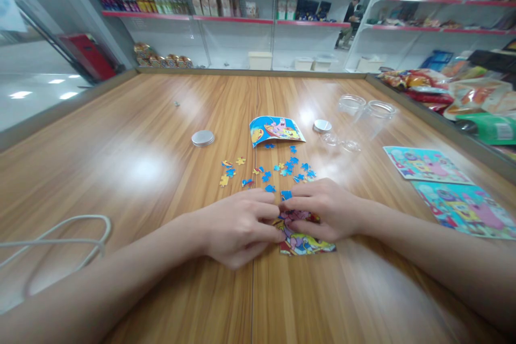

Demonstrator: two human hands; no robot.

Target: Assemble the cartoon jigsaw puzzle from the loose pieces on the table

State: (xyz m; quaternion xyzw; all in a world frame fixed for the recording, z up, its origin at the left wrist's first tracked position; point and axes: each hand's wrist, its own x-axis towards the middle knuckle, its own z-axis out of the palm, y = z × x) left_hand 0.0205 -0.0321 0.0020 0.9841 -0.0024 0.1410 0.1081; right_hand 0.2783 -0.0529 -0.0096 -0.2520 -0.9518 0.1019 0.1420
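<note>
A partly assembled jigsaw puzzle (309, 246) with a colourful cartoon picture lies flat on the table. My left hand (242, 223) is at its left edge, thumb and fingers drawn together in a pinch; whatever lies between them is hidden. Across the puzzle's upper part rests my right hand (324, 208), its fingers bent and thumb close to the forefinger, covering some of the picture. A blue puzzle piece (286, 195) sits just beyond the right fingertips. Several loose puzzle pieces (266, 176) are scattered farther off, below a curved picture card (276, 130).
Two silvery lids (202, 138) (322, 126) lie on the table. Clear plastic jars (379, 113) stand at the back right. Two cartoon sheets (427, 164) (467, 209) lie at right, a white cable (92, 217) at left. Packaged goods (431, 88) line the right side.
</note>
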